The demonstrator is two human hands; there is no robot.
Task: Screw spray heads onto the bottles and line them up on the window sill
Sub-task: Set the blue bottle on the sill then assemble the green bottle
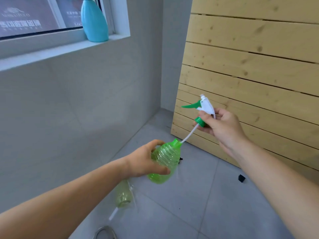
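Note:
My left hand (143,161) grips a ribbed, clear green bottle (164,161), tilted with its open neck pointing up and right. My right hand (222,126) holds a white spray head (206,107) with a green trigger and green screw collar, above and right of the bottle. The head's white dip tube (189,133) slants down, and its tip reaches the bottle's mouth. The collar is well apart from the neck. A turquoise bottle (95,23) stands upright on the window sill (51,52) at upper left; its top is cut off by the frame.
On the grey tiled floor lies another pale green bottle (122,194) in clear wrapping, with a white tube beside it. A slatted wooden panel (250,66) leans against the wall on the right. A small black piece (241,178) sits on the floor near it.

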